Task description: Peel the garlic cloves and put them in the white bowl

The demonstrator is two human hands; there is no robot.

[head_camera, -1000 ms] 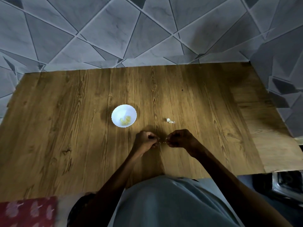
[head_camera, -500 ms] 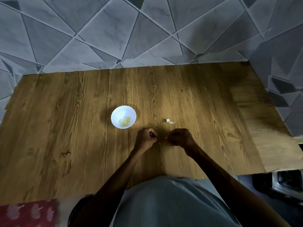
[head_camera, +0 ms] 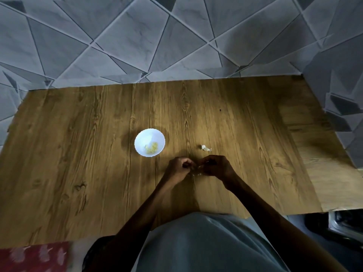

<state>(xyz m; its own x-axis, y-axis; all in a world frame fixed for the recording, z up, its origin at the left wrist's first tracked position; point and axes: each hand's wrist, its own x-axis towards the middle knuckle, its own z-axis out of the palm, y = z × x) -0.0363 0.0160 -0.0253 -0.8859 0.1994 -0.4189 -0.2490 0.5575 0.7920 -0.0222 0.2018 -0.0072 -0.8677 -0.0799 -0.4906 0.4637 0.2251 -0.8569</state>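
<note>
Now, hands: left hand and right hand pinch a tiny garlic clove together.
Bowl: white bowl holds peeled cloves.
Scrap: garlic peel near right hand.

Wooden table: grain-patterned top, beneath the grip and spreading on all sides.
Tiled wall: grey, triangle-patterned, well beyond the grip.
Red patterned cloth: nearer than the grip, leftward.
Dark metal object: nearer, rightward, unidentifiable.
</note>
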